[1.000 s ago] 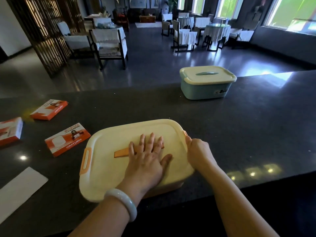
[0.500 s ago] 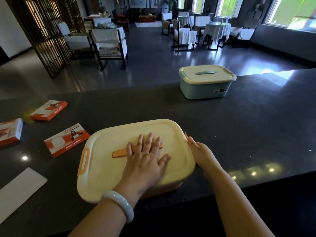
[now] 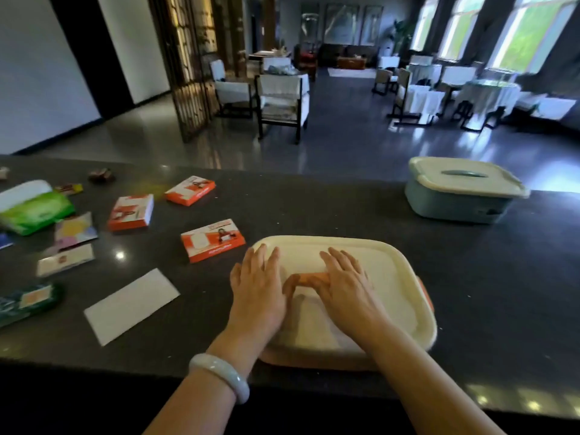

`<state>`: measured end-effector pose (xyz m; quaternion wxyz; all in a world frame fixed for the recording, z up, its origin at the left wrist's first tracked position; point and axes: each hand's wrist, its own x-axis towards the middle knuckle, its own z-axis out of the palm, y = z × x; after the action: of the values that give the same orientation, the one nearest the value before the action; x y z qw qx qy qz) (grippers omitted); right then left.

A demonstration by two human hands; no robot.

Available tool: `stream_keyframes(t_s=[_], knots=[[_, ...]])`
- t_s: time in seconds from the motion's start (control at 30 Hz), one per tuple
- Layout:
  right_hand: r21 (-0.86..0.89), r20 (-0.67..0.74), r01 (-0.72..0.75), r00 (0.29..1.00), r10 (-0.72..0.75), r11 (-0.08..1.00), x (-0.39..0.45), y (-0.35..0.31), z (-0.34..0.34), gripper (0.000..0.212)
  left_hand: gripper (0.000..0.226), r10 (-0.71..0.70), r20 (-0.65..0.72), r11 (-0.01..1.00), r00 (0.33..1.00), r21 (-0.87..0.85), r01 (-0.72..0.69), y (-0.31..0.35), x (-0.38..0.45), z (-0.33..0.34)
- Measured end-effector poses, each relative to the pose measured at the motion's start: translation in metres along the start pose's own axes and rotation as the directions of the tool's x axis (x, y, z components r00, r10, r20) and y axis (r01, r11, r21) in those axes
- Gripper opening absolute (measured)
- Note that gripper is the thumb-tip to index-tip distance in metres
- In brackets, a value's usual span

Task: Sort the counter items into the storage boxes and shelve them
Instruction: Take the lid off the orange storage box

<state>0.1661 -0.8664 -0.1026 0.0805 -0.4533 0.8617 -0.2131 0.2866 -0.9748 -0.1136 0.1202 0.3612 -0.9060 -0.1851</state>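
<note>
Head view: a cream storage box [image 3: 386, 277] with an orange base sits on the dark counter [image 3: 314, 202], near its front edge. The left hand [image 3: 257, 287] lies flat on the lid's left edge, fingers straight. The right hand [image 3: 345, 284] lies flat over the orange lid handle [image 3: 309, 279]. A closed blue box [image 3: 461, 191] stands well apart, far right. Three orange cartons [image 3: 213, 240], a white paper [image 3: 131, 304] and green packets [image 3: 31, 208] lie to the left.
</note>
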Motion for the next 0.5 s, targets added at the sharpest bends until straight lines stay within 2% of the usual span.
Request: stream_keyframes(t_s=[0.13, 0.27, 0.4, 0.5], knots=[[-0.154, 0.136, 0.145, 0.983, -0.125, 0.977, 0.025, -0.034, 0.028, 0.064, 0.078, -0.201, 0.087, 0.965, 0.976, -0.153, 0.212, -0.029, -0.004, -0.009], [-0.247, 0.177, 0.155, 0.978, -0.112, 0.957, 0.035, -0.043, 0.043, 0.061, 0.084, -0.327, 0.140, 0.865, 0.935, -0.355, 0.355, -0.047, -0.002, -0.008], [-0.254, 0.125, 0.121, 0.988, -0.091, 0.960, 0.029, -0.041, 0.046, 0.057, 0.090, -0.373, 0.130, 0.820, 0.919, -0.417, 0.392, -0.057, 0.001, -0.003], [-0.255, 0.083, 0.030, 0.997, -0.009, 0.967, 0.025, -0.041, 0.044, 0.057, 0.073, -0.353, 0.108, 0.813, 0.930, -0.457, 0.361, -0.059, 0.000, -0.001]])
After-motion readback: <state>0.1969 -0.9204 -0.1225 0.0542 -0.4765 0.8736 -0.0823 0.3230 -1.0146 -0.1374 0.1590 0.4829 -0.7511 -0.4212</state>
